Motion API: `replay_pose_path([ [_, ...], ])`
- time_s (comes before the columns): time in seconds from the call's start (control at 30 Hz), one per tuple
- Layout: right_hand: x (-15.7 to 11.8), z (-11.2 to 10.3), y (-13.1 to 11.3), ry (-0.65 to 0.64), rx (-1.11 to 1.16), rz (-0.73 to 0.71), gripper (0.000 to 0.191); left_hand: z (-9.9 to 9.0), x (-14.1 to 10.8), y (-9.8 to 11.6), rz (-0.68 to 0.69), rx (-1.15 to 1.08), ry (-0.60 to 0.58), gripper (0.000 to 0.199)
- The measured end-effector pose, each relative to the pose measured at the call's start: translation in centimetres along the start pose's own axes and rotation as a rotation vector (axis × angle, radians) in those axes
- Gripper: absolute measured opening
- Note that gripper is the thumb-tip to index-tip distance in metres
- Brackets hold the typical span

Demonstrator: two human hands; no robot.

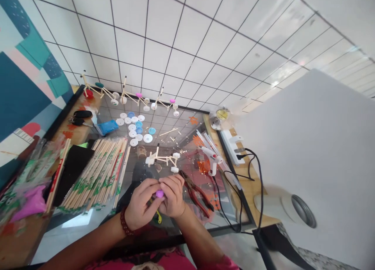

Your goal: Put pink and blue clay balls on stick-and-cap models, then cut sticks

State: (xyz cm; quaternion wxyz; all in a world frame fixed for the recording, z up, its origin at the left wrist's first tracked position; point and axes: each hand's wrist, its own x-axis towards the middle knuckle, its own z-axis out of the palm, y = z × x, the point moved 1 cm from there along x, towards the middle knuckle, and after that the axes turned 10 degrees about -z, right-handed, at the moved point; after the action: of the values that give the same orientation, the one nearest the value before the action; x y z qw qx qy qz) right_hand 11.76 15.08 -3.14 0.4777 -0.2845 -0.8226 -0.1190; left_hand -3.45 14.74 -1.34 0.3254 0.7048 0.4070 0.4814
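Note:
Between the fingertips of both hands is a small lump of purple modelling clay (159,193). My left hand (143,203), with a beaded bracelet at its wrist, pinches it from the left. The fingers of my right hand (172,195) curl closed around its other side, hiding part of it. Just beyond the hands stands a small stick tricycle model (163,158) with white bottle-cap wheels and a black-tipped upright stick. Pliers (196,192) with red handles lie right beside my right hand. A yellow object (159,217) shows partly below the hands.
Bagged wooden chopsticks (96,172) and a bag of purple clay (32,203) lie left. Loose bottle caps (138,124) sit further back, before three similar models (158,100) along the far edge. At right are a glue gun (212,158), its cord, and a power strip (233,147).

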Motion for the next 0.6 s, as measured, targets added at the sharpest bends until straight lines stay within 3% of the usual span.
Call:
replay_pose_path([
  [0.17,-0.1,-0.2,0.2,-0.012,-0.054,0.028,0.038,-0.2,0.3,-0.3,-0.089,-0.03,-0.022,0.014],
  [0.3,0.2,-0.6,0.4,-0.027,-0.055,0.011,0.029,-0.3,0.4,-0.5,-0.09,-0.028,-0.029,0.012],
  [0.6,0.9,-1.1,0.7,-0.028,-0.121,-0.023,0.027,-0.2,0.8,-0.4,-0.099,-0.05,-0.02,0.013],
])
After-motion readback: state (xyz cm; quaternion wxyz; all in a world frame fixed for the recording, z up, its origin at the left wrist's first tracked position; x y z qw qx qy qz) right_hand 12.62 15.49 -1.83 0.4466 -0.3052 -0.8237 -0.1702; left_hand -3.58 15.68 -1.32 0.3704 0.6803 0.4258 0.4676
